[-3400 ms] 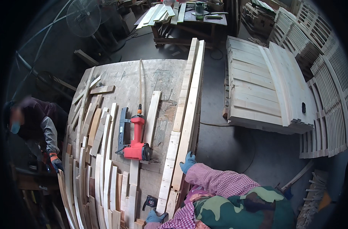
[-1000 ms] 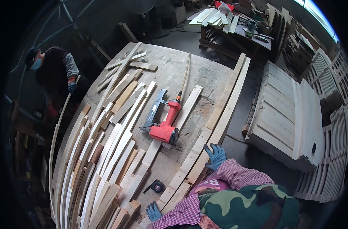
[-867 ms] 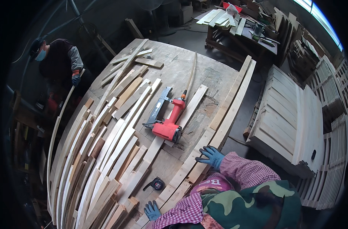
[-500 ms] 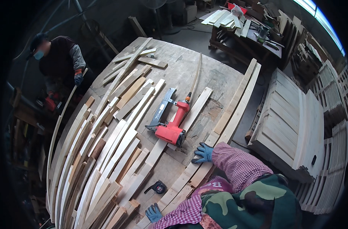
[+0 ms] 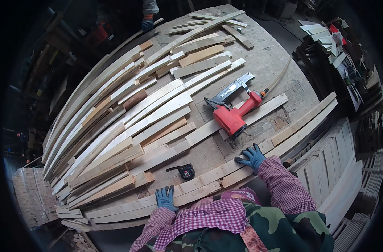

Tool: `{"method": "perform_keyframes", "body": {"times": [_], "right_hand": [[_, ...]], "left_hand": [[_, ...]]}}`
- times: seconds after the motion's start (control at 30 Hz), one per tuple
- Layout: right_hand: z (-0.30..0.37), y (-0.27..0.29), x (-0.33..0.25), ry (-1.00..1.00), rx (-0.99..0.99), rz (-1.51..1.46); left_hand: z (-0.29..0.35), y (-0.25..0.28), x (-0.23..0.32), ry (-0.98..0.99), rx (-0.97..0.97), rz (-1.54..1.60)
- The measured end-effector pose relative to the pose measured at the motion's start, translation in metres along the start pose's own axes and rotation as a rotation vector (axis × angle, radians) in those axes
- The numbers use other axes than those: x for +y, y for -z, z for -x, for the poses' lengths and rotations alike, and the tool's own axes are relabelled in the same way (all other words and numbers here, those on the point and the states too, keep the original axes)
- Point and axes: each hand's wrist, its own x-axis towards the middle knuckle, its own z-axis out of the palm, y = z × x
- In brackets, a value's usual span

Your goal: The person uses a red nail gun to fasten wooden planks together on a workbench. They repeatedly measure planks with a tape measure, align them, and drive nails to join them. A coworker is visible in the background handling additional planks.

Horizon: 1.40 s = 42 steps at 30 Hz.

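My left hand point(image 5: 166, 198), in a blue glove, lies flat with spread fingers on a long curved wooden slat point(image 5: 208, 178) along the near edge of the plywood worktable point(image 5: 275, 59). My right hand point(image 5: 252, 157), also blue-gloved, presses open-fingered on the same pair of slats further right. A red pneumatic nail gun point(image 5: 232, 112) with its hose rests on a short slat just beyond my right hand. A black tape measure point(image 5: 186, 171) sits between my hands. Neither hand holds anything.
Several curved and straight wooden slats point(image 5: 128, 117) cover the left half of the table. Another person's gloved hand point(image 5: 147, 24) is at the far edge. Stacked slatted panels point(image 5: 338, 164) stand at right, a lumber bundle point(image 5: 29, 195) at lower left.
My view has swung left and closer over the table. My right hand stayed on the edge slats while my left hand came up onto them. The other person shifted toward the top.
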Motion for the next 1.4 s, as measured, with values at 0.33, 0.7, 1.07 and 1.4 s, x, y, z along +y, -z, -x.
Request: {"method": "perform_keyframes", "body": {"times": [0.33, 0.7, 1.07, 1.4], "right_hand": [[-0.004, -0.006, -0.024, -0.153, -0.148, 0.083], [-0.009, -0.038, -0.055, -0.393, 0.073, -0.082], [-0.010, -0.047, -0.059, -0.389, 0.119, -0.096], [0.002, -0.036, -0.063, -0.397, 0.135, -0.176]], "left_hand": [[0.008, 0.002, 0.008, 0.050, -0.028, 0.005], [0.059, -0.074, 0.047, 0.269, 0.257, 0.443], [0.072, -0.076, 0.058, 0.346, 0.123, 0.587], [0.104, -0.130, 0.074, 0.425, 0.141, 1.250]]}}
